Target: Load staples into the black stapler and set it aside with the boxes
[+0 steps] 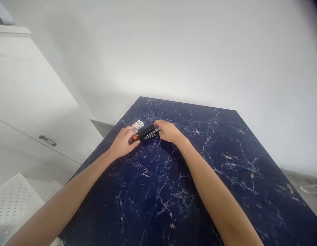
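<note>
A black stapler (pixel 145 133) with an orange end lies on the dark blue marbled table (pixel 199 177), near its far left part. My left hand (pixel 122 142) grips the stapler's orange end from the near side. My right hand (pixel 168 131) holds the other end, fingers curled over it. A small white box (pixel 138 125) with red and black print sits just behind the stapler, beside my left fingers.
A white cabinet (pixel 32 112) with a dark handle (pixel 47 140) stands to the left of the table. A white perforated surface (pixel 15 201) is at the lower left. A white wall rises behind the table. Some paper lies on the floor at the far right (pixel 313 188).
</note>
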The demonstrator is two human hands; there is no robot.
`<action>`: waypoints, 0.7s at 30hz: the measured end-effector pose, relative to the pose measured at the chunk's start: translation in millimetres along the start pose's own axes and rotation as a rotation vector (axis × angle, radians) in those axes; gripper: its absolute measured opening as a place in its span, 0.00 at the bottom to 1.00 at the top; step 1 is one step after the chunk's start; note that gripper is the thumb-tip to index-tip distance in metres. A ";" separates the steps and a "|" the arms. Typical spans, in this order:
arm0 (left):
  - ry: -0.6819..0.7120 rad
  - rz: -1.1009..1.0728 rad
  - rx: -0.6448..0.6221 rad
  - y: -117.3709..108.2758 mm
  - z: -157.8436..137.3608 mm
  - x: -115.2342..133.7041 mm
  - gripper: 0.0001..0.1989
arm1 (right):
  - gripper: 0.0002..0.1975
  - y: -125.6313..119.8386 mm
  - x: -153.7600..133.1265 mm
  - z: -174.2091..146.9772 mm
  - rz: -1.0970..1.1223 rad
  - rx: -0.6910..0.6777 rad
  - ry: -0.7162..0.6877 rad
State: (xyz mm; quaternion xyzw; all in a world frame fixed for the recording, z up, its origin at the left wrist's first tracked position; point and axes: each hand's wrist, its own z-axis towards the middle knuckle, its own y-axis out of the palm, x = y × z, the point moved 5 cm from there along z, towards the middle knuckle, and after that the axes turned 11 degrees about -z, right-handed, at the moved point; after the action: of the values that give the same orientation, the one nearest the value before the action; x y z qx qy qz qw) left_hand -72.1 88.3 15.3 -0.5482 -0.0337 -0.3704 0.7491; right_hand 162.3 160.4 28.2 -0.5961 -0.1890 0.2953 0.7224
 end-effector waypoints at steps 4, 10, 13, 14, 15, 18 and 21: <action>-0.026 -0.011 0.001 0.0 1.2 -0.5 0.15 | 0.25 1.2 4.9 -2.2 0.037 -0.031 -0.083; -0.008 0.005 -0.007 1.5 0.5 -2.2 0.15 | 0.20 0.8 6.0 -3.1 0.004 -0.030 -0.021; 0.003 -0.011 -0.003 1.5 0.2 -3.2 0.15 | 0.15 -1.1 13.4 -5.2 0.080 0.007 0.051; 0.002 -0.017 -0.004 1.5 0.2 -3.4 0.15 | 0.14 -1.0 16.9 -6.0 0.087 0.022 0.066; 0.000 -0.020 -0.006 1.5 0.2 -3.3 0.15 | 0.13 -0.4 20.9 -6.5 0.111 0.044 0.083; 0.010 -0.019 0.016 0.2 0.2 -0.7 0.14 | 0.09 6.9 40.0 -6.4 0.519 0.145 0.268; 0.046 -0.011 0.058 -1.7 -0.5 4.8 0.14 | 0.08 26.3 56.1 -5.5 1.039 0.239 0.581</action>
State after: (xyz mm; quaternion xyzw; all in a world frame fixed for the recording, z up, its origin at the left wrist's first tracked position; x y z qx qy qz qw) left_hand -69.8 85.2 18.7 -0.5175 -0.0301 -0.3857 0.7632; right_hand 202.7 195.8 -3.0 -0.5812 0.3662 0.4534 0.5679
